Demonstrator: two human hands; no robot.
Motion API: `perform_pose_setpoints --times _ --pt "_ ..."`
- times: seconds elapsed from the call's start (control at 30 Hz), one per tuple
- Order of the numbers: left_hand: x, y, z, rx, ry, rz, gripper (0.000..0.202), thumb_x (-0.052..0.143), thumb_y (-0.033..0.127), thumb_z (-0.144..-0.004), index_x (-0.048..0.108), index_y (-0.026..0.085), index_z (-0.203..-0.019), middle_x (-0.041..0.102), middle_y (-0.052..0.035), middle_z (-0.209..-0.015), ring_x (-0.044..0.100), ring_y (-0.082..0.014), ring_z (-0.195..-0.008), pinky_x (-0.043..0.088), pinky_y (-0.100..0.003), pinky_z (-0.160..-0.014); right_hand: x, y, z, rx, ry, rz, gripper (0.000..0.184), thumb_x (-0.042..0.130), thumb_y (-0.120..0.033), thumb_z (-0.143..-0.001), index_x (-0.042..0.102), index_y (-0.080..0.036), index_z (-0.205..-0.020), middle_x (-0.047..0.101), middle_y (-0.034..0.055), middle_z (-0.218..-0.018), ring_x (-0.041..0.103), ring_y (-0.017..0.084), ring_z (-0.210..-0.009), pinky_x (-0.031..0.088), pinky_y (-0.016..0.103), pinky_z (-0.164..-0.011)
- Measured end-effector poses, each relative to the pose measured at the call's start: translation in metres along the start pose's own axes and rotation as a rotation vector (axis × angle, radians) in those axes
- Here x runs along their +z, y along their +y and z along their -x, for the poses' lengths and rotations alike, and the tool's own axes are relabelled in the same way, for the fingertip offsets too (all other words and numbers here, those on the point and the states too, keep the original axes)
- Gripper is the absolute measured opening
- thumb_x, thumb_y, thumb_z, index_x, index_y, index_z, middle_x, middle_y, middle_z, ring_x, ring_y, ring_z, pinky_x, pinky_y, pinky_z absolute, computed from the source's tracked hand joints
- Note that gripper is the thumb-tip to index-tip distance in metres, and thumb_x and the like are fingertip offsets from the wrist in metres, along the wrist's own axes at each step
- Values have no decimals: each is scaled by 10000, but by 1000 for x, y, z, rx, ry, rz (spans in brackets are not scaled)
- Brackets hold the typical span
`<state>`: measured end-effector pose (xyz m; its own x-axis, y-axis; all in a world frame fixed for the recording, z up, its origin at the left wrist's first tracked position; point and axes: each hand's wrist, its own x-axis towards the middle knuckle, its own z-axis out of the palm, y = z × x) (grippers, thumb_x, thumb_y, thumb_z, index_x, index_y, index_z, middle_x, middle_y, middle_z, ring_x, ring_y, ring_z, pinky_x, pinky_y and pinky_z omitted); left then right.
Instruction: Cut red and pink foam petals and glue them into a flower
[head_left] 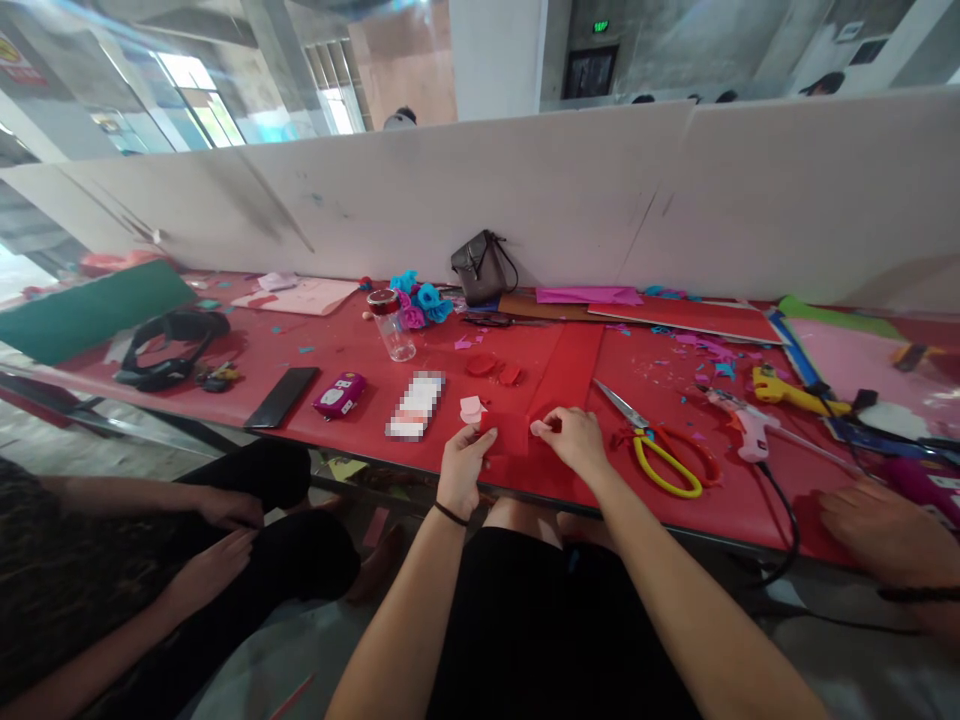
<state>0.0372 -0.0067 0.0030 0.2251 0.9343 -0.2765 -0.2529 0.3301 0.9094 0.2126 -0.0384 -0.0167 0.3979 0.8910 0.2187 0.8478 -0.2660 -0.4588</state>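
Note:
My left hand (465, 465) is closed, thumb and fingers pinching the left edge of a red sheet piece (508, 436) at the table's front edge. Just to the right, my right hand (576, 440) pinches a small pale pink piece (538, 428), apart from my left hand. Behind my left fingers lie pink paper cutouts (472, 408). Farther back are red cutouts (481, 367) and a long red strip (570, 362). Large scissors (651, 440) with yellow and red handles lie partly spread to the right of my right hand.
A pink glue gun (750, 425) and a yellow one (795, 390) lie right, near another person's hand (877, 520). A glass jar (394, 330), blue and pink paper flowers (427, 300) and a dark bag (482, 270) stand behind. Another person sits left.

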Motion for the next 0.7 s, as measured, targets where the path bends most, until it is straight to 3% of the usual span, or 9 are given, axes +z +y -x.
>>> perform_pose_setpoints --times 0.1,0.2,0.3,0.4,0.5,0.7 --pt "-1 1 0 -34 -1 -2 359 818 323 -553 718 142 -847 700 -42 -784 562 -65 -536 368 -158 -458 -11 -3 -1 54 39 -160 166 625 -359 -791 602 -214 -714 706 58 -750 649 224 -752 440 330 -736" --pt "-1 1 -1 -18 -8 -40 350 825 332 -554 715 137 -822 692 -40 -758 561 -72 -552 384 -163 -474 -27 -10 5 109 135 -528 189 642 -392 -763 593 -214 -806 708 48 -786 663 212 -756 474 307 -695" --pt "2 -1 -1 14 -75 -71 341 817 366 -571 707 132 -794 668 -31 -707 549 -85 -563 403 -182 -496 -39 -24 13 -18 -29 -708 179 613 -284 -767 598 -217 -932 714 34 -847 675 187 -788 500 298 -725" --pt "7 -1 3 19 -155 -93 328 779 406 -624 711 135 -795 661 -34 -732 551 -98 -608 435 -201 -538 -44 -38 20 -123 -160 -535 149 566 -201 -797 601 -223 -940 716 37 -857 677 180 -803 494 296 -730" --pt "10 0 7 16 -220 -108 345 731 458 -673 719 134 -790 669 -52 -760 565 -115 -659 452 -209 -573 -47 -47 22 -135 -164 -376 102 578 -238 -833 591 -228 -933 722 45 -860 680 190 -796 486 295 -708" --pt "10 6 12 3 -251 -92 400 715 529 -670 705 134 -737 653 -51 -708 564 -116 -633 460 -219 -590 -49 -52 25 -157 -179 -305 115 580 -236 -847 580 -242 -962 739 29 -843 688 194 -774 464 274 -668"
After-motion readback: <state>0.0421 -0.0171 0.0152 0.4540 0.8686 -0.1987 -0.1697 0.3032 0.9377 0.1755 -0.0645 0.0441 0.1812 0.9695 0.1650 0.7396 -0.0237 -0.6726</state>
